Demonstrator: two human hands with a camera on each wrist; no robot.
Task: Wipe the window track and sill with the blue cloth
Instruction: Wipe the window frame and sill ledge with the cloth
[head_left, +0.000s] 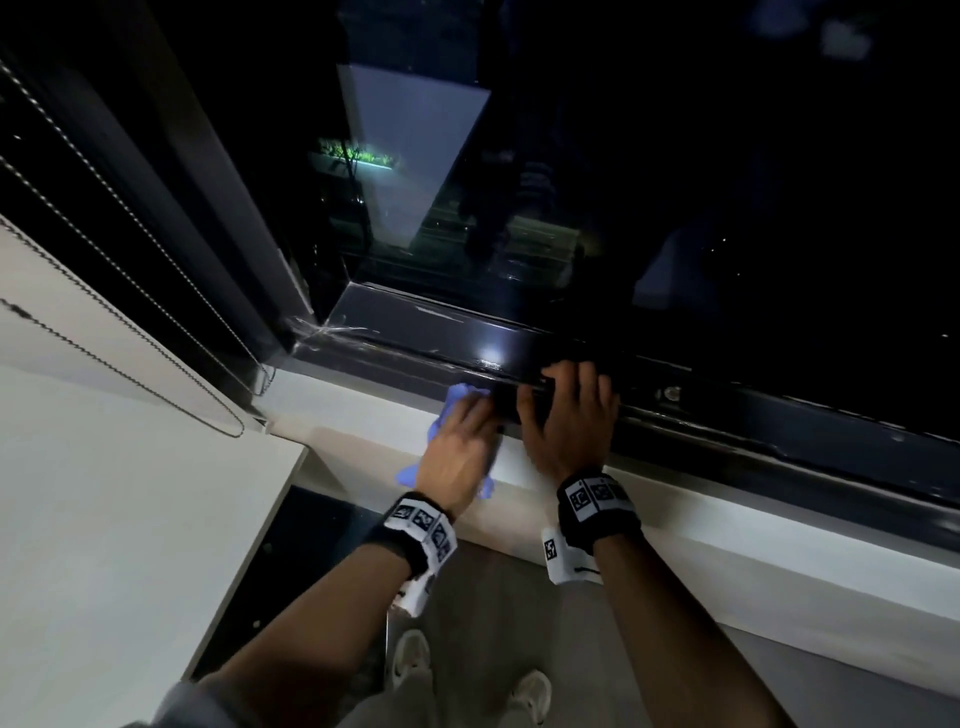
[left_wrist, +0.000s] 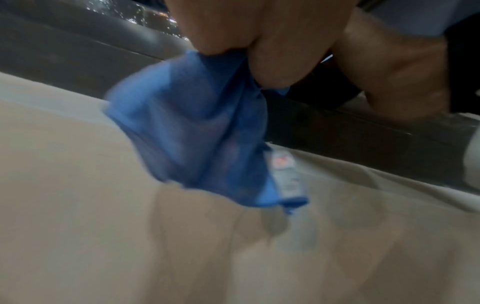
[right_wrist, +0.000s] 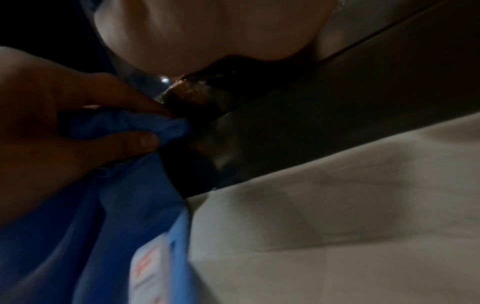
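The blue cloth (head_left: 460, 396) is bunched in my left hand (head_left: 475, 415), which grips it at the near edge of the dark window track (head_left: 727, 415). Loose ends of it hang over the white sill (head_left: 363, 410). In the left wrist view my curled fingers (left_wrist: 233, 30) hold the cloth (left_wrist: 197, 127) just above the sill (left_wrist: 78, 185). My right hand (head_left: 566, 384) rests on the track right beside the left, fingers spread, holding nothing. The right wrist view shows its palm (right_wrist: 207, 30) over the track (right_wrist: 337, 102), with the cloth (right_wrist: 91, 216) at the left.
Dark glass (head_left: 623, 182) rises behind the track. Bead chains of a blind (head_left: 104, 312) hang at the left, over a white counter (head_left: 130, 545). A small metal fitting (head_left: 672, 393) sits in the track right of my hands. My feet (head_left: 410, 660) stand on the floor below.
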